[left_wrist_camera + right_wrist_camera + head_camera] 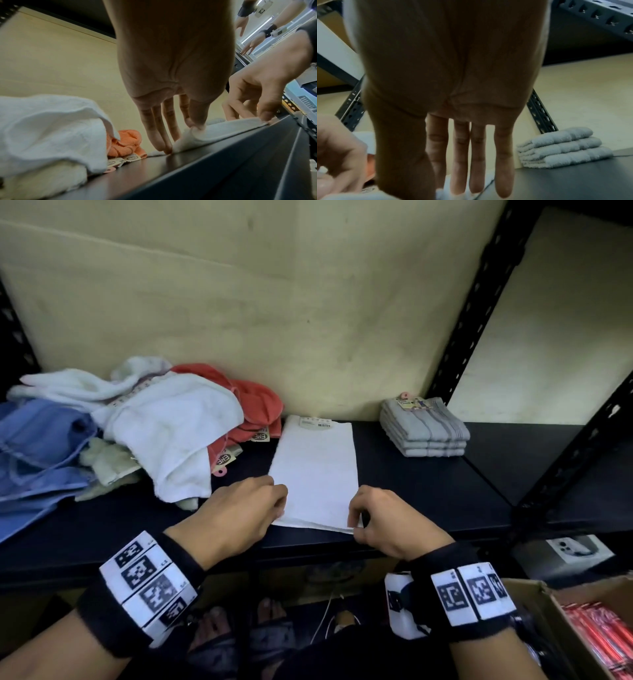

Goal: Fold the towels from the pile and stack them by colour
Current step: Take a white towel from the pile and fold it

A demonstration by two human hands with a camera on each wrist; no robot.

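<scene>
A white towel (pixel 315 470), folded into a long strip with a label at its far end, lies in the middle of the black shelf (pixel 428 491). My left hand (pixel 279 506) pinches its near left corner between thumb and forefinger (pixel 192 125); the other fingers point down at the shelf. My right hand (pixel 354 523) pinches the near right corner (pixel 447 192). The unfolded pile lies to the left: a white towel (pixel 171 433) on top, coral towels (pixel 253 405), a blue one (pixel 37 440), a pale green one (pixel 106 460). A stack of folded grey towels (pixel 424 428) stands at the back right.
The wall runs close behind the shelf. A black perforated upright (pixel 479 302) rises at the right. Below right are a cardboard box (pixel 534 597) with red items and a white boxed device (pixel 575 547). Bare shelf lies between the white towel and the grey stack.
</scene>
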